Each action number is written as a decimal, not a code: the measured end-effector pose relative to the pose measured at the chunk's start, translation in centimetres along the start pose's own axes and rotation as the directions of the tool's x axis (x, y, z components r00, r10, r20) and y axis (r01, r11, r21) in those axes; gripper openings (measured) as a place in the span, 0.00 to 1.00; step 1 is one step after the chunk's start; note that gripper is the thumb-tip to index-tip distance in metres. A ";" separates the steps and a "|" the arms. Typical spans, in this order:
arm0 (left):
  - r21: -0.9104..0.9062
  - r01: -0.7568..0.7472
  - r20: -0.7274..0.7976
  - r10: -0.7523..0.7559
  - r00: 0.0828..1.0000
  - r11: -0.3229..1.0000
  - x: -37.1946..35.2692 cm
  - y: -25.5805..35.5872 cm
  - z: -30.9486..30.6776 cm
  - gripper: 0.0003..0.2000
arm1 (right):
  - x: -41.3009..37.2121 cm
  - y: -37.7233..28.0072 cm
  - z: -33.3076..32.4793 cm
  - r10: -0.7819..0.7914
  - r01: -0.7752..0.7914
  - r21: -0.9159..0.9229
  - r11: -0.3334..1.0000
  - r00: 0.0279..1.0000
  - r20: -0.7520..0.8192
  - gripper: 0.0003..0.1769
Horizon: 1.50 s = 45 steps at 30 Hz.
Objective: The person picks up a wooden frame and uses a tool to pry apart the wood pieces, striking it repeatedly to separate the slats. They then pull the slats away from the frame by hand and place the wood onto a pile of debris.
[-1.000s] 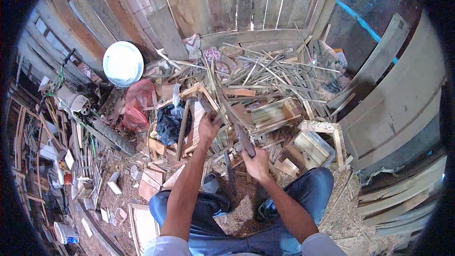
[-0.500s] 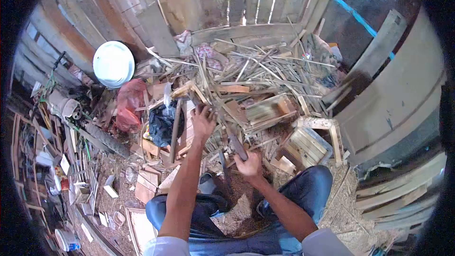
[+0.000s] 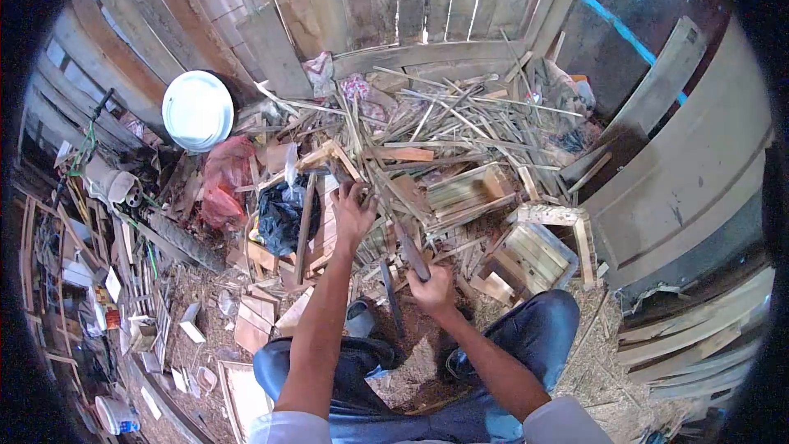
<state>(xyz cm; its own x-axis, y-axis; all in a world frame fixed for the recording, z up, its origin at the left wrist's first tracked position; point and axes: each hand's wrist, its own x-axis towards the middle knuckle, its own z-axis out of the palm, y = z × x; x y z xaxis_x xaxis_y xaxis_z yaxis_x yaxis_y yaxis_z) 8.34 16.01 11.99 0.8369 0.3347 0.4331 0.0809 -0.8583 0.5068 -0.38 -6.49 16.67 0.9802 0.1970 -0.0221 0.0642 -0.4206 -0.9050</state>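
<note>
My right hand (image 3: 431, 288) is wrapped round the handle of a dark tool (image 3: 411, 253), which points up and away over the scrap wood. My left hand (image 3: 354, 212) is at the middle of the pile, its fingers curled over a dark piece of wood; how firmly it grips cannot be made out. Just left of that hand stand a thin upright board (image 3: 305, 226) and a black plastic bag (image 3: 283, 214). A slatted wooden box (image 3: 468, 195) lies to the right of the tool. Below the hands a dark flat bar (image 3: 391, 298) leans near my feet.
Thin wood strips (image 3: 468, 119) are heaped against the plank wall. A white round lid (image 3: 198, 111) and a red bag (image 3: 226, 181) are at the left. A second slatted box (image 3: 530, 255) lies by my right knee, with large boards (image 3: 682, 173) leaning beyond it.
Both hands stay in nearly the same places. The fingers of my left hand look slightly more raised, and the view has shifted a little.
</note>
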 end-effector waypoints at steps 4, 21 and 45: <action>-0.031 0.127 0.025 -0.126 0.992 0.991 -0.2 1.3 -0.4 0.19 | 0.3 0.4 0.7 -0.031 0.030 -0.004 1.000 0.998 -0.051 0.16; 0.028 0.007 0.175 -0.011 0.985 1.000 -1.1 0.2 -2.2 0.22 | 0.4 -1.8 -1.2 0.105 -0.106 -0.045 0.993 0.994 -0.016 0.18; 0.131 0.367 0.149 -0.384 0.911 0.921 1.1 0.1 0.5 0.45 | 1.3 -1.8 1.1 0.123 -0.113 -0.127 0.986 0.990 0.074 0.23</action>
<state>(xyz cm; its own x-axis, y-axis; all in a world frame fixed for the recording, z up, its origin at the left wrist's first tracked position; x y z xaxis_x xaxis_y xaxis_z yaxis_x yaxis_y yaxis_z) 9.53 16.09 12.11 0.8123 0.5765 0.0889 0.4524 -0.7188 0.5279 0.55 -4.49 17.77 0.9639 0.2093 -0.1644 -0.0233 -0.5489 -0.8356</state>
